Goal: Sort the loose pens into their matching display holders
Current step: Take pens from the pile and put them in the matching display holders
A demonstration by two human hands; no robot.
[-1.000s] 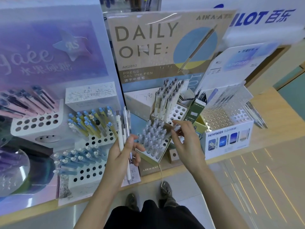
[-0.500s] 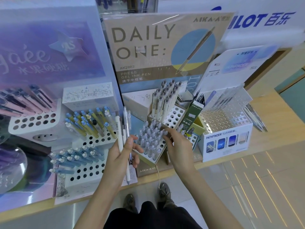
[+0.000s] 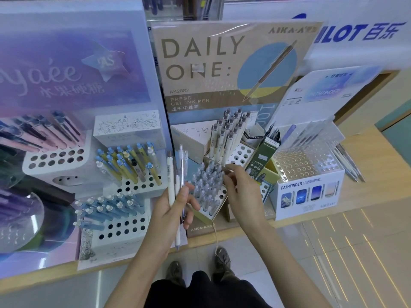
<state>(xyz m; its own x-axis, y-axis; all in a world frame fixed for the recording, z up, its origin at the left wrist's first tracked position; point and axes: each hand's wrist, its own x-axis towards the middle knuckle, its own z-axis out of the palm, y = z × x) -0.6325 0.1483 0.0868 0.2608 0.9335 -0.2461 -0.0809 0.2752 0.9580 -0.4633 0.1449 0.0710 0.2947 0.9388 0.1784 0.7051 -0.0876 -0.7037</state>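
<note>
My left hand (image 3: 175, 210) grips a bundle of loose pens upright: a white pen with a brown cap (image 3: 170, 176) and clear pens (image 3: 182, 165). My right hand (image 3: 242, 190) reaches over the tilted holder (image 3: 208, 216) packed with clear grey pens (image 3: 206, 183). Its fingertips pinch the top of one clear pen at the holder's far right corner. Behind it, cream pens with brown caps (image 3: 226, 134) stand in a white holder with holes (image 3: 241, 152).
To the left are yellow pens with blue caps (image 3: 129, 161), blue pens (image 3: 106, 207) and pink pens (image 3: 44, 132) in white holders. A green refill box (image 3: 264, 156) and the Pathfinder box (image 3: 307, 192) stand to the right. The wooden shelf edge (image 3: 333, 216) runs in front.
My right hand carried a clear pen from beside the cream-pen holder left and down onto the clear-pen holder. My left hand with its bundle stayed in place.
</note>
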